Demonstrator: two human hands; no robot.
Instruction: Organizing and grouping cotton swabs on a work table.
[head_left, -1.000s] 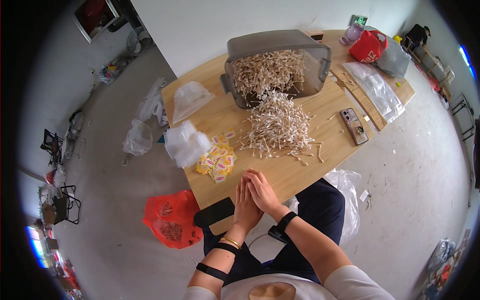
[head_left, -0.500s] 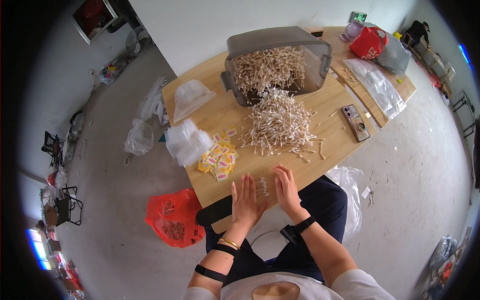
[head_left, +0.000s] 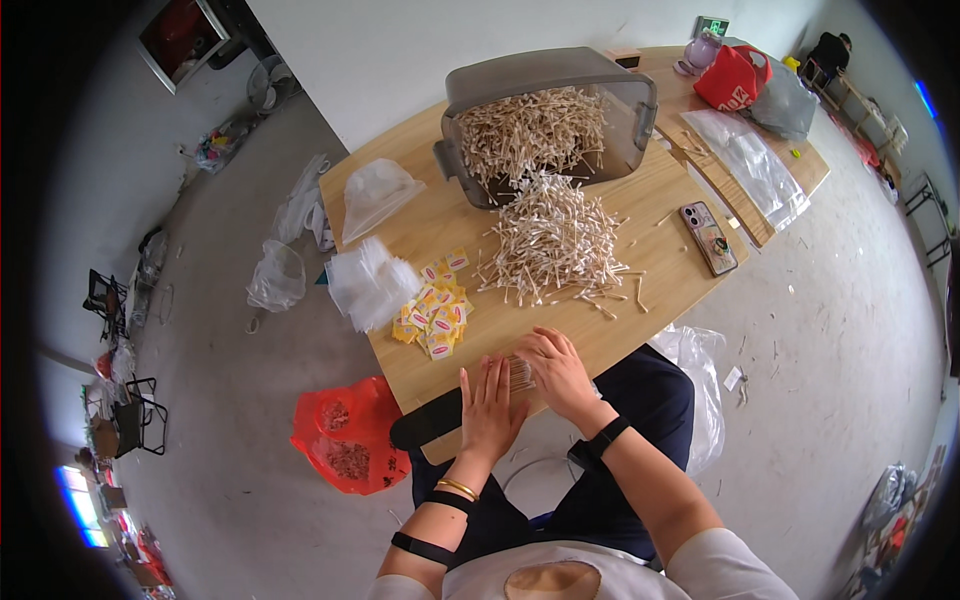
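A small row of cotton swabs (head_left: 520, 375) lies side by side near the table's front edge, between my hands. My left hand (head_left: 488, 408) rests flat along the row's left side, fingers stretched out. From the right, my right hand (head_left: 562, 375) reaches over part of the row, its fingers slightly bent and their tips at the swabs. Beyond my hands spreads a loose pile of cotton swabs (head_left: 555, 240). It spills from a grey translucent bin (head_left: 632, 120) tipped on its side, with many more swabs inside. Small yellow and white printed cards (head_left: 435, 315) are heaped left of the pile.
Clear plastic bags (head_left: 370, 285) are stacked beside the cards. A phone (head_left: 708, 238) lies at the right of the wooden table (head_left: 480, 335). Behind it are flat plastic sheeting (head_left: 750, 165) and a red bag (head_left: 733, 80). A red plastic bag (head_left: 345, 435) hangs below the left edge.
My right hand has moved left over the swab row, and its fingers have bent. My left hand has stayed nearly in place.
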